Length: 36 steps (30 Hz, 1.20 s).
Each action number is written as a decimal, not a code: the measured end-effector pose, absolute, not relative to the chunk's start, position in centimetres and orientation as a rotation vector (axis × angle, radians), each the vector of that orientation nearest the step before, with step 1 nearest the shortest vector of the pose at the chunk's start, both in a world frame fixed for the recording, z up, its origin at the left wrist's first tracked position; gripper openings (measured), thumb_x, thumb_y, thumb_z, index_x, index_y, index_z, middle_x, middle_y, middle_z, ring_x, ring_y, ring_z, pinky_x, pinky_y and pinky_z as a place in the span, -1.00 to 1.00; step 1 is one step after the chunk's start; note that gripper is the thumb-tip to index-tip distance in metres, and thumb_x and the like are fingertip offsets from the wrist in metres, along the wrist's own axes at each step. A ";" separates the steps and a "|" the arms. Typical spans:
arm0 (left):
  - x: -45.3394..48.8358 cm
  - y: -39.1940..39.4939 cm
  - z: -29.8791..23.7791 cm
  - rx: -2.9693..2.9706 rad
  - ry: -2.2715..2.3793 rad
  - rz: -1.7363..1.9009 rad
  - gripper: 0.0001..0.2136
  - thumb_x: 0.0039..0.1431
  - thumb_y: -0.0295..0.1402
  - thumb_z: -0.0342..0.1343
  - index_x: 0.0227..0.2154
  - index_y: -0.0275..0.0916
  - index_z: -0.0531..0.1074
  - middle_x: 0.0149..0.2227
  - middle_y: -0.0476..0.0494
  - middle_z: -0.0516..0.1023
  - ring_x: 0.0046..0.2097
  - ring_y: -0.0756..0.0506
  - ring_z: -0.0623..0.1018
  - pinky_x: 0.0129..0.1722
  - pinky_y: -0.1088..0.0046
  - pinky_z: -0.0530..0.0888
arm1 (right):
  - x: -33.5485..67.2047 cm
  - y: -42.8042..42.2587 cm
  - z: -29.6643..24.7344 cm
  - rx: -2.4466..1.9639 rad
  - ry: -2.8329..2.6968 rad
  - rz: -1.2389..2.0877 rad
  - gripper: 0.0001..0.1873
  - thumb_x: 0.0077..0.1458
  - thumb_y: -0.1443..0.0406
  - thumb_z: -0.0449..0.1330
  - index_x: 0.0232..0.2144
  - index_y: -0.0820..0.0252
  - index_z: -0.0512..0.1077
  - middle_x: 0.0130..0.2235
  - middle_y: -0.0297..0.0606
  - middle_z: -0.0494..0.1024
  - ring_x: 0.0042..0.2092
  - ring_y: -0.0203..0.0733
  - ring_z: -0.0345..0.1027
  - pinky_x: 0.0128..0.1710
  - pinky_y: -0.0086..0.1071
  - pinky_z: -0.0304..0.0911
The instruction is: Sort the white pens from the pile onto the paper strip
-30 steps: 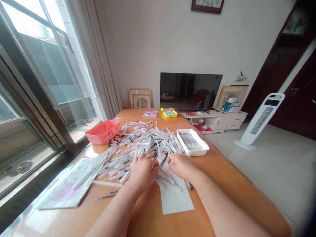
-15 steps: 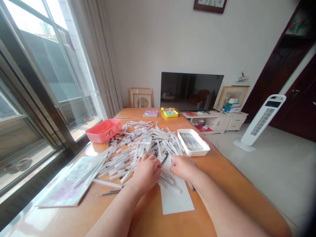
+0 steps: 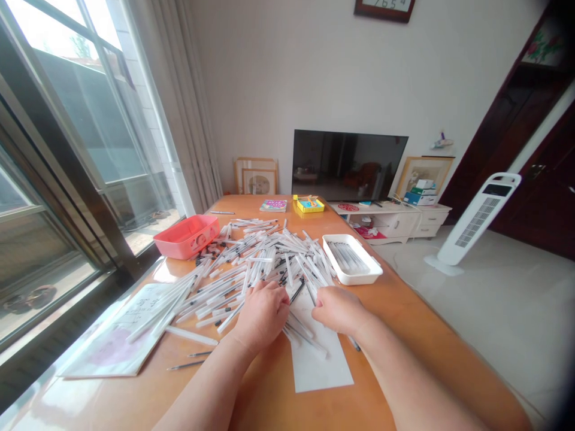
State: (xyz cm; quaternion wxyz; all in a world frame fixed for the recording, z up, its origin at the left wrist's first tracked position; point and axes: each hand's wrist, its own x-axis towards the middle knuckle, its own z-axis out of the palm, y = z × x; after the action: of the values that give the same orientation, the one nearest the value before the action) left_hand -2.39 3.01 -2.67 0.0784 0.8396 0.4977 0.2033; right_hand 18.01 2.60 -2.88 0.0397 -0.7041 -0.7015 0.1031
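My left hand (image 3: 265, 311) is closed, fingers curled, at the near edge of a heap of clear plastic pen barrels (image 3: 224, 290) with black parts among them. What its fingers hold, if anything, is hidden. To its right, my right hand (image 3: 338, 308) makes a fist around a thin pen (image 3: 354, 343), whose dark end sticks out below the hand. Between and below the hands lies a white sheet of paper (image 3: 321, 371), with several clear pens (image 3: 309, 341) resting across its upper part. Two dark refills (image 3: 188, 364) lie on the table left of my left forearm.
A white tray (image 3: 375, 276) of refills stands at the right, a red basket (image 3: 179, 242) at the left. A booklet (image 3: 103, 353) lies near left under some barrels. Farther back are a yellow box (image 3: 309, 206), a colourful book (image 3: 273, 206) and a silver pen (image 3: 223, 212).
My right hand has shifted slightly right with the pen in it, and my left hand slightly left, so the gap between them is wider. Both stay closed.
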 end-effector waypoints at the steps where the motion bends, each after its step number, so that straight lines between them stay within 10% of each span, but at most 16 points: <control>1: -2.4 3.0 -2.7 2.510 1.488 0.615 -0.81 0.09 -0.51 0.00 -0.44 -0.13 0.48 -0.31 -0.08 0.54 -0.13 -0.20 0.43 -0.16 0.26 0.25 | 18.0 2.5 -2.9 -2.160 -2.143 0.283 -0.86 -0.07 0.20 0.18 -0.47 0.12 0.50 -0.38 -0.21 0.61 -0.32 -0.06 0.47 -0.45 -0.35 0.02; 18: -3.3 4.4 -3.8 2.302 1.570 0.985 -0.78 0.06 -0.55 -0.02 -0.28 -0.17 0.42 -0.25 -0.12 0.56 -0.16 -0.16 0.49 -0.14 0.32 0.36 | 19.4 2.3 -1.8 -2.016 -1.986 0.450 -0.88 -0.04 0.24 0.16 -0.54 0.15 0.43 -0.49 -0.30 0.53 -0.42 -0.22 0.35 -0.49 -0.41 -0.02; 26: -5.4 6.0 -3.5 1.912 1.642 1.279 -0.83 0.11 -0.44 -0.02 -0.26 -0.19 0.42 -0.27 -0.11 0.57 -0.21 -0.11 0.54 -0.17 0.36 0.41 | 18.7 2.2 -1.9 -1.536 -1.735 0.732 -0.59 0.01 0.34 0.07 -0.05 0.12 0.44 -0.54 -0.46 0.45 -0.48 -0.26 0.33 -0.44 -0.46 0.18; 36: -8.3 6.6 -2.9 1.770 1.824 1.259 -0.79 0.11 -0.37 0.01 -0.21 -0.22 0.47 -0.32 -0.12 0.60 -0.30 -0.11 0.54 -0.30 0.39 0.38 | 17.6 2.2 -2.3 -1.283 -1.770 0.457 -0.80 0.22 0.25 0.04 -0.23 0.11 0.47 -0.37 -0.34 0.55 -0.37 -0.24 0.34 -0.33 -0.43 0.20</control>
State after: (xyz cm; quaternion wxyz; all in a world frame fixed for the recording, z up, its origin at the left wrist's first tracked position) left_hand -8.29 6.64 -2.89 0.1521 0.6167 0.6357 0.4387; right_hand 17.64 2.21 -2.34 0.4385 -0.5164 -0.7122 0.1838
